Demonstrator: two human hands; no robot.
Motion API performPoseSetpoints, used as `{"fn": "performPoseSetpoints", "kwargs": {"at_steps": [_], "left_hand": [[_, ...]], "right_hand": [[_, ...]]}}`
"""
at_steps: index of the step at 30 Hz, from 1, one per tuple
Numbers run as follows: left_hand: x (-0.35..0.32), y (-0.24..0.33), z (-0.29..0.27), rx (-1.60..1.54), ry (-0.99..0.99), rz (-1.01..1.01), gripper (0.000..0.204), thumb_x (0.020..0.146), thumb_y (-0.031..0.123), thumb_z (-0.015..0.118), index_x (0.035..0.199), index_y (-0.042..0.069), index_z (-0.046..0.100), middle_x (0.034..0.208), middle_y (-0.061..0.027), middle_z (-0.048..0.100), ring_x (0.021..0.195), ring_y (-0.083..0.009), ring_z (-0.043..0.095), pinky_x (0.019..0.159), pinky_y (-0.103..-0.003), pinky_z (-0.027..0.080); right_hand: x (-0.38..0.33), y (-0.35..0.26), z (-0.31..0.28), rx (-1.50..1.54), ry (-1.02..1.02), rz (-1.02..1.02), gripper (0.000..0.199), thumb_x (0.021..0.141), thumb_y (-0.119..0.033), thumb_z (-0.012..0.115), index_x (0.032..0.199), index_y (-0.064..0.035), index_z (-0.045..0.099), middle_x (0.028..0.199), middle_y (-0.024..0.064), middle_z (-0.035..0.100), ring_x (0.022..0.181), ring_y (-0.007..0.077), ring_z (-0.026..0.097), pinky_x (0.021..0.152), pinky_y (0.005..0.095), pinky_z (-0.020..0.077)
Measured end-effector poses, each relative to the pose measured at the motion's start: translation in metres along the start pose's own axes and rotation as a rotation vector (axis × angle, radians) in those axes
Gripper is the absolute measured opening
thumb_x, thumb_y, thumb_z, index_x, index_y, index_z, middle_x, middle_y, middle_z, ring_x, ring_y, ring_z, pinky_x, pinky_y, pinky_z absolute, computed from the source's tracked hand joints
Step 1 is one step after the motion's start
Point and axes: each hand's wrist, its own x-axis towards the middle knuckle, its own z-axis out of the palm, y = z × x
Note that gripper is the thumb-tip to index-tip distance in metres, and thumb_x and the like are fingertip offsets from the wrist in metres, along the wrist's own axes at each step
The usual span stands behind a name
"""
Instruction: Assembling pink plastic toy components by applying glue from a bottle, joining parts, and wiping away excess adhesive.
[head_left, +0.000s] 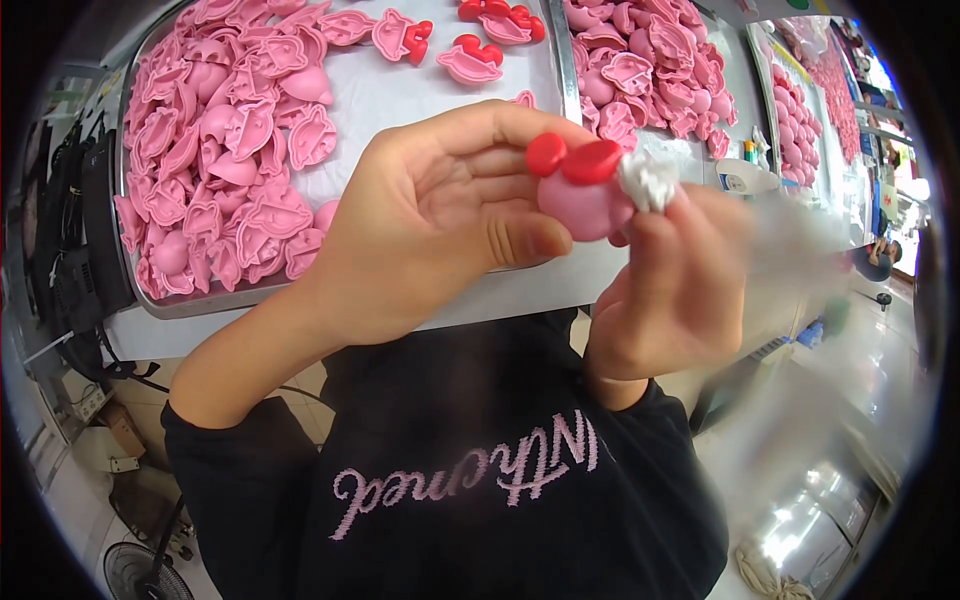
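My left hand (pixel 430 200) is closed on a small rounded pink plastic piece (pixel 582 212) with red bow-shaped parts (pixel 592 162) along its top. The piece is raised above the near edge of the tray. In the fingertips of my right hand (pixel 672 290) is a crumpled white wad (pixel 648 182), perhaps cloth or tissue. It touches the right side of the pink piece or sits just in front of it. Motion smears the outer fingers of my right hand.
A metal tray (pixel 205 304) holds a heap of pink shell-like pieces (pixel 240 150) at its left. Several pieces with red bows (pixel 470 62) lie on its white lining. More pink pieces (pixel 650 60) are heaped in a second tray on the right. A white container (pixel 745 178) stands beyond.
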Motion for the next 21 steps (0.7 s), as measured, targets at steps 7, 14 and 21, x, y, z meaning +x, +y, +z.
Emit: {"fn": "performPoseSetpoints", "kwargs": {"at_steps": [7, 14, 21], "left_hand": [[0.000, -0.001, -0.002, -0.073, -0.012, -0.072, 0.063, 0.069, 0.028, 0.072, 0.114, -0.001, 0.040, 0.109, -0.0116, 0.053, 0.099, -0.0175, 0.054, 0.080, -0.027, 0.048], [0.002, 0.000, -0.003, -0.017, 0.006, -0.044, 0.067, 0.067, 0.034, 0.073, 0.115, 0.002, 0.038, 0.112, -0.0177, 0.052, 0.099, -0.0203, 0.054, 0.085, -0.030, 0.045], [0.004, -0.004, 0.000, -0.008, -0.058, 0.093, 0.065, 0.070, 0.032, 0.070, 0.115, -0.001, 0.037, 0.112, -0.0132, 0.050, 0.100, -0.0177, 0.052, 0.083, -0.029, 0.045]], "right_hand": [[-0.003, -0.002, 0.002, -0.112, 0.002, 0.016, 0.032, 0.057, 0.013, 0.069, 0.087, 0.0022, 0.063, 0.080, 0.0120, 0.056, 0.065, 0.0171, 0.054, 0.053, 0.0221, 0.0428], [-0.012, -0.006, 0.004, -0.026, -0.106, -0.074, 0.042, 0.050, 0.012, 0.074, 0.087, -0.0031, 0.062, 0.080, 0.0093, 0.054, 0.060, 0.0168, 0.055, 0.049, 0.0216, 0.0419], [-0.002, 0.003, -0.007, -0.086, -0.096, -0.050, 0.031, 0.059, 0.009, 0.069, 0.086, 0.0003, 0.056, 0.084, 0.0115, 0.055, 0.070, 0.0201, 0.056, 0.060, 0.0279, 0.0453]]}}
